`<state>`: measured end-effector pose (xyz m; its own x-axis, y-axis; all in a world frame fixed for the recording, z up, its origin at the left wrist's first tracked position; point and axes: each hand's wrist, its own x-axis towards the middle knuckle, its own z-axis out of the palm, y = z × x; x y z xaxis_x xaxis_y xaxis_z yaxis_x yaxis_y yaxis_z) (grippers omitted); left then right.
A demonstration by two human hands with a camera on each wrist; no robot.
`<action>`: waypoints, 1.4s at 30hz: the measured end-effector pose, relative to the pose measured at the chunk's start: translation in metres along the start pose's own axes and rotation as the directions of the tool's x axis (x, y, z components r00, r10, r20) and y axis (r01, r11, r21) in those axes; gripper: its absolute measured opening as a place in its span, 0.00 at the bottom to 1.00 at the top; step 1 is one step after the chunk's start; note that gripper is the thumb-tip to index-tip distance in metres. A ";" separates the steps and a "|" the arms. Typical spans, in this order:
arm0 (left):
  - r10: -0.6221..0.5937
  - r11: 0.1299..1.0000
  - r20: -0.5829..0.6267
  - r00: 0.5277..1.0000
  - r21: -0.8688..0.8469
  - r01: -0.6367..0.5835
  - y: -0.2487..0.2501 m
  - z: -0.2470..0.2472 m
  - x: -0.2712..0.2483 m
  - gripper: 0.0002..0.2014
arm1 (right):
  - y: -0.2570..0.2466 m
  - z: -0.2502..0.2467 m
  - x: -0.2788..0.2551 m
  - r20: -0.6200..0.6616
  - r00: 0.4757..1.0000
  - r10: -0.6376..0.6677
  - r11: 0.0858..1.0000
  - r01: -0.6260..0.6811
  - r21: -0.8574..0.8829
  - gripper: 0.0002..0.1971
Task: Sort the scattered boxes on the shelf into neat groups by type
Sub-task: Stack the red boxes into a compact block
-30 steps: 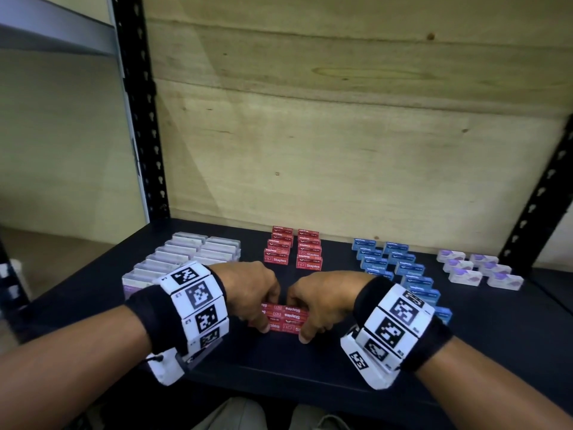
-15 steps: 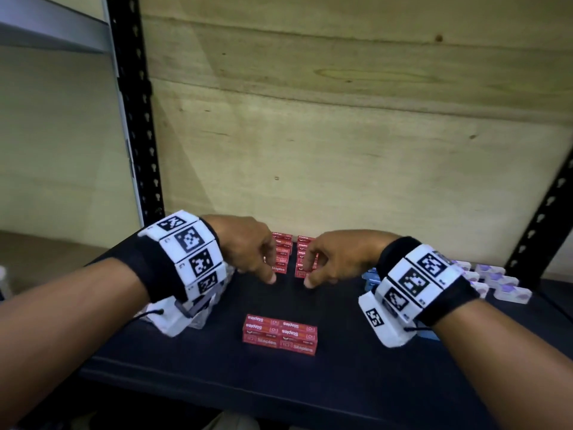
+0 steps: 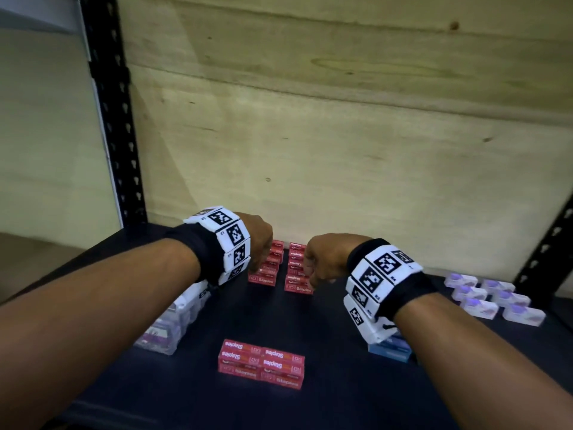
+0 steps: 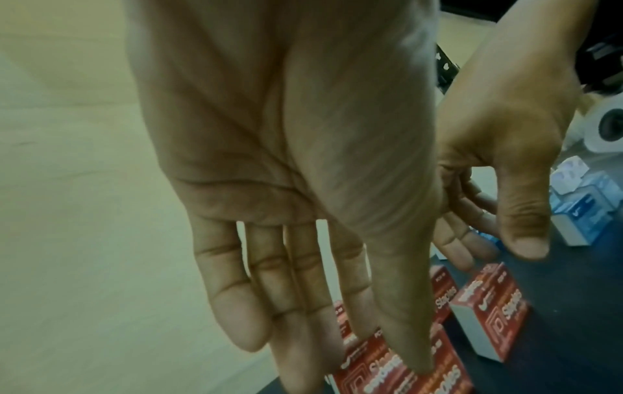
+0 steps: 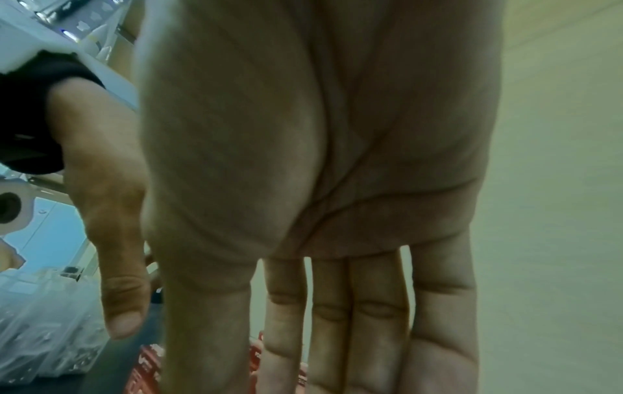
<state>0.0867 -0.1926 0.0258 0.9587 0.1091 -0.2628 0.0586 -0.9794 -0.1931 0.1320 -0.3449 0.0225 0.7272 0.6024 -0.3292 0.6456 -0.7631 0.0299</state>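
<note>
Hands [image 3: 259,240] open over red boxes [image 3: 267,268]

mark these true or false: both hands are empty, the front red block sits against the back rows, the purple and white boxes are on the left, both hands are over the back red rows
1. Both hands, left and right, hold nothing: true.
2. The front block of red staple boxes sits against the back red rows: false, bare shelf lies between them.
3. The purple and white boxes are on the left: false, they are on the right.
4. Both hands are over the back red rows: true.
</note>
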 end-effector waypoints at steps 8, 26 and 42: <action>-0.004 0.992 0.080 0.997 0.123 -0.006 0.006 0.010 0.020 0.14 | 0.002 0.009 0.012 0.066 0.997 -0.029 0.999 0.031 -0.023 0.11; 0.172 0.984 0.256 0.951 -0.006 -0.176 0.013 0.007 -0.034 0.13 | -0.015 0.014 -0.028 0.231 0.970 -0.076 0.997 0.072 0.029 0.09; 0.228 0.973 0.351 0.908 -0.112 -0.201 0.000 0.024 -0.084 0.15 | -0.023 0.028 -0.070 0.259 0.954 -0.150 0.988 0.133 0.082 0.09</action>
<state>-0.0008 -0.1975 0.0251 0.7861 -0.0645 -0.6148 -0.1047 -0.9941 -0.0296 0.0597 -0.3758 0.0180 0.5369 0.6286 -0.5627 0.7152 -0.6929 -0.0917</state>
